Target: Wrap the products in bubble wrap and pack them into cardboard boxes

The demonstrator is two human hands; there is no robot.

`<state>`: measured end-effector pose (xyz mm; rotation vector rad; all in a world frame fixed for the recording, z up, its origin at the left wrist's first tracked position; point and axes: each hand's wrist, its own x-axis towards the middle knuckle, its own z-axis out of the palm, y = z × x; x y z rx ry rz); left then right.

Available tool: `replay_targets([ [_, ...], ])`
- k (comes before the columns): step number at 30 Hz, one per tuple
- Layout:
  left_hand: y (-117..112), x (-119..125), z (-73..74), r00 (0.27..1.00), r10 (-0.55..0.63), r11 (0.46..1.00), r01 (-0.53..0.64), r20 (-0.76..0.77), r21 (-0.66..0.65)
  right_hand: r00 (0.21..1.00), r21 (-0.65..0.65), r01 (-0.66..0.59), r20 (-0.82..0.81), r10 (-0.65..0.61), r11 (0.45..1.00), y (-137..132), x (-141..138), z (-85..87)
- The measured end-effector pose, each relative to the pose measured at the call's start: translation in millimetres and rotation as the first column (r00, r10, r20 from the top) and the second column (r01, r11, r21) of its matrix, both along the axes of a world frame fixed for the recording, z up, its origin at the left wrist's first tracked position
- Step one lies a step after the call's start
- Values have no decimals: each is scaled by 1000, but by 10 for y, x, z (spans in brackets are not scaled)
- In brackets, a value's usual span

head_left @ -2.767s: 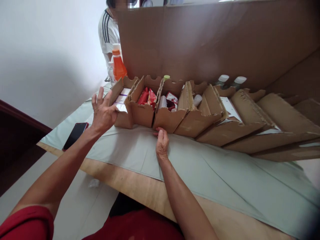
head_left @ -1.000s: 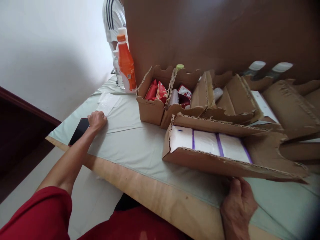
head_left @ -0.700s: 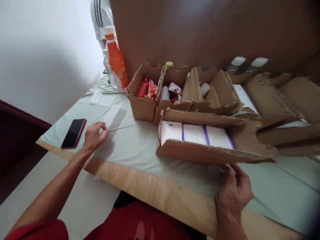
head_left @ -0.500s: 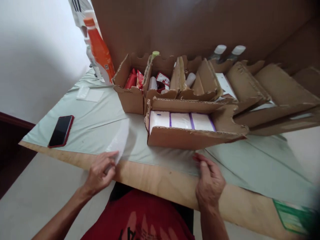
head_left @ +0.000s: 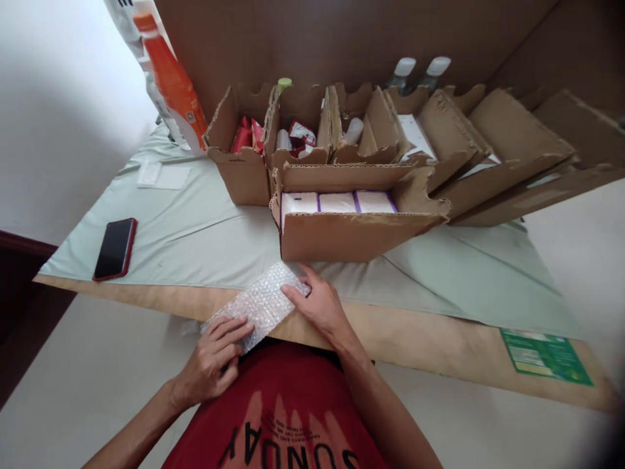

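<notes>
A piece of clear bubble wrap (head_left: 266, 299) lies slantwise over the table's front edge, close to my body. My left hand (head_left: 217, 358) is at its near left end, fingers laid over the wrap and its thumb lower down by the palm. At the far right end, my right hand (head_left: 317, 299) has the wrap's corner between thumb and fingers. Just beyond my right fingers stands a long cardboard box (head_left: 336, 238). White packs with purple edges (head_left: 336, 202) sit in a row inside it.
Several open cardboard bins (head_left: 244, 176) line the back, some holding small packets. An orange bottle (head_left: 173, 85) stands at the back left. A phone (head_left: 116, 249) lies on the left of the pale green cloth (head_left: 205, 254). A green printed sheet (head_left: 547, 357) is at the front right.
My right hand has come leftward from the right side and now has hold of the wrap's far end. The bubble wrap, earlier raised on edge by my left hand, now lies flatter between both hands.
</notes>
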<state>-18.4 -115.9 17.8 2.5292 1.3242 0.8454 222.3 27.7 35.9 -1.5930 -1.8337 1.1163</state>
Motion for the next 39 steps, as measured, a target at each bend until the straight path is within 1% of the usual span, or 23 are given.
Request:
replay_targets([
  [3, -51, 6, 6, 1000, 8, 1000, -8, -6, 13, 1000, 38, -30, -3, 30, 999, -82, -53, -20],
  [5, -5, 31, 38, 1000, 24, 999, -23, -11, 22, 997, 73, -24, -68, 29, 997, -171, 21, 2],
  [6, 43, 54, 56, 999, 38, 999, -38, -9, 35, 994, 104, 2, -111, 10, 995, -221, 94, 18],
  [8, 180, 125, 86, 997, 74, 995, -74, 9, 70, 981, 187, 110, -181, -76, 976, -319, 304, 30],
  [9, 264, 174, 95, 996, 87, 993, -88, 18, 82, 972, 226, 180, -191, -138, 957, -362, 433, 17],
  [11, 441, 286, 105, 995, 93, 992, -95, 28, 87, 950, 293, 308, -150, -275, 905, -425, 710, -50],
  [12, 528, 342, 108, 995, 96, 992, -98, 35, 78, 936, 324, 352, -112, -333, 878, -444, 849, -96],
  [14, 695, 437, 120, 988, 132, 990, -136, 83, 42, 911, 379, 396, -44, -411, 837, -449, 1101, -178],
  [15, 776, 474, 128, 977, 172, 984, -175, 130, 15, 902, 404, 404, -24, -432, 821, -433, 1203, -202],
  [16, 861, 503, 137, 956, 229, 973, -228, 185, -26, 896, 424, 408, -17, -443, 809, -399, 1285, -208],
  [18, 1047, 552, 149, 885, 358, 933, -331, 297, -139, 893, 449, 416, -38, -448, 791, -267, 1385, -172],
  [20, 1260, 604, 141, 799, 452, 890, -380, 397, -251, 898, 443, 422, -82, -433, 791, -38, 1408, -101],
  [21, 1371, 635, 129, 762, 475, 878, -377, 440, -296, 904, 425, 419, -109, -414, 803, 105, 1399, -66],
  [22, 1478, 667, 113, 736, 481, 874, -356, 477, -331, 914, 392, 403, -137, -381, 827, 257, 1383, -37],
  [23, 1577, 699, 95, 721, 474, 876, -327, 506, -356, 925, 352, 379, -163, -343, 856, 406, 1363, -16],
  [25, 1741, 749, 63, 712, 456, 880, -273, 534, -388, 940, 280, 324, -199, -275, 904, 655, 1316, -4],
  [27, 1859, 767, 47, 710, 448, 882, -253, 543, -398, 946, 248, 295, -209, -246, 923, 798, 1267, -22],
  [31, 2033, 726, 61, 691, 468, 875, -275, 551, -399, 943, 249, 309, -206, -262, 918, 836, 1149, -95],
  [35, 2144, 671, 78, 697, 481, 865, -275, 532, -421, 933, 256, 339, -216, -288, 905, 816, 1067, -151],
  [37, 2091, 651, 71, 708, 481, 861, -271, 518, -430, 933, 266, 335, -230, -278, 904, 779, 1099, -159],
  [39, 1925, 643, 64, 709, 507, 851, -324, 490, -413, 926, 286, 353, -244, -289, 891, 678, 1183, -142],
])
